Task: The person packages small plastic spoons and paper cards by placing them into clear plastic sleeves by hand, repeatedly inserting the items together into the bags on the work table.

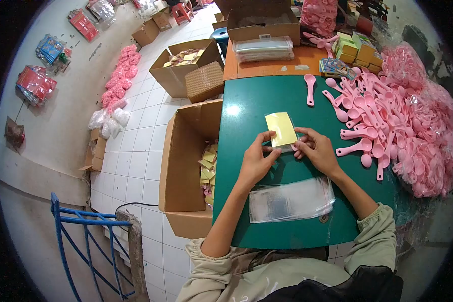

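A flat, rectangular pale-yellow card (282,128), with clear plastic showing along its edges, is over the middle of a green, smooth-topped table (236,166); whether its underside touches the surface cannot be told. The left hand (257,158) pinches its lower left side between thumb and fingers, and the right hand (317,152) has its thumb and fingers closed at the lower right corner. The two hands are near each other, with the card between them.

Just nearer the person, a flat stack of clear plastic sleeves (292,200) lies between the forearms. Beyond the card, toward the right, one pink plastic spoon (310,89) lies apart from a loose heap of pink plastic spoons (367,108). Clear plastic bags filled with pink spoons (425,151) bulge along the table's right side.

An orange tabletop (272,69) adjoins the far edge of the green one. On it are a stack of clear plastic packaging (263,49), an open brown cardboard box (259,33) and small yellow-and-green boxes (355,48).

Left of the table, on white floor tiles (136,151), stands a tall open cardboard carton (183,166) with yellow-carded packets inside. A pile of pink bundles (120,75) lies along the wall, and a blue metal railing (73,220) stands at lower left.
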The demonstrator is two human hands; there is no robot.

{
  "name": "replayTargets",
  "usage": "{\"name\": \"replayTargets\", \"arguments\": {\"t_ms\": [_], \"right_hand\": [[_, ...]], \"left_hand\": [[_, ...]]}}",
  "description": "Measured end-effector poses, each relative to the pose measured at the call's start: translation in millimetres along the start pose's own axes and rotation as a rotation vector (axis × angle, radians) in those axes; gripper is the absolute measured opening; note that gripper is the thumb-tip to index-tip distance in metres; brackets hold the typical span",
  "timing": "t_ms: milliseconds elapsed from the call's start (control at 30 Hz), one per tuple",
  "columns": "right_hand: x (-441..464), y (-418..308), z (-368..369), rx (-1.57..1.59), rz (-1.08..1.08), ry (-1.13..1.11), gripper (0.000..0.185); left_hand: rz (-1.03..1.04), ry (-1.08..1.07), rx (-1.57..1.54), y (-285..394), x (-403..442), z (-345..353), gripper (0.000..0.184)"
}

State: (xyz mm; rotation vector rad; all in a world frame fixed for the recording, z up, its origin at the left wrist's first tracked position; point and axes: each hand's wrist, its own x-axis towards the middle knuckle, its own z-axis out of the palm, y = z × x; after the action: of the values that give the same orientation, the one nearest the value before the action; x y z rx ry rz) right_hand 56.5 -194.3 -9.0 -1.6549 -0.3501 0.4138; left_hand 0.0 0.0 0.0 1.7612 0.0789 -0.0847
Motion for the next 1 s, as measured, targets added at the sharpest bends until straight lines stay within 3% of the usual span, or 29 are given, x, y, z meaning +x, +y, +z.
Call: {"name": "replayTargets", "arguments": {"t_ms": [67,167,300,367,433,467,500,567,633,700,767,800,1000], "right_hand": [[5,-2,-3,-0.024,-0.001,-0.023,0.034],[19,-13,-27,-0.54,-0.329,0.196,0.033],[39,1,-80,-1.095,-0.492,0.413,0.033],[39,4,-86,-1.142,-0.433,0.469,0.034],[39,6,-88,-1.151,-0.385,0.496,0.035],[39,6,-87,-1.136,-0.369,0.497,0.035],[39,6,-86,-1.121,-0.353,0.498,0.035],[39,5,-86,-1.16,-0.313,0.454,0.035],[37,4,-85,-1.195,-0.285,0.428,0.036],[36,3,-87,-1.228,-0.27,0.42,0.037],[39,8,-90,-1.254,-0.475,0.471,0.037],[39,9,-90,-1.261,-0.575,0.495,0.037],[39,6,-89,-1.33,-0.451,0.329,0.032]], "left_hand": [[0.024,0.026,-0.001,-3,3,-5,0.052],[0.138,0.091,-0.026,13,-4,-28,0.05],[0.12,0.316,0.114,14,-15,-72,0.045],[0.121,0.473,0.357,5,-19,-91,0.042],[0.097,0.626,0.813,0,-23,-100,0.041],[-0.094,0.687,0.962,-3,-23,-94,0.043],[-0.009,0.77,1.163,0,-25,-84,0.043],[0.197,0.679,1.011,15,-22,-64,0.038],[0.341,0.286,0.816,26,-19,-30,0.03],[0.289,-0.194,0.56,37,-28,15,0.029],[0.488,-0.248,0.773,36,-41,45,0.028],[0.475,-0.232,0.731,33,-43,52,0.028],[0.334,-0.314,0.416,24,-40,53,0.023]]}}
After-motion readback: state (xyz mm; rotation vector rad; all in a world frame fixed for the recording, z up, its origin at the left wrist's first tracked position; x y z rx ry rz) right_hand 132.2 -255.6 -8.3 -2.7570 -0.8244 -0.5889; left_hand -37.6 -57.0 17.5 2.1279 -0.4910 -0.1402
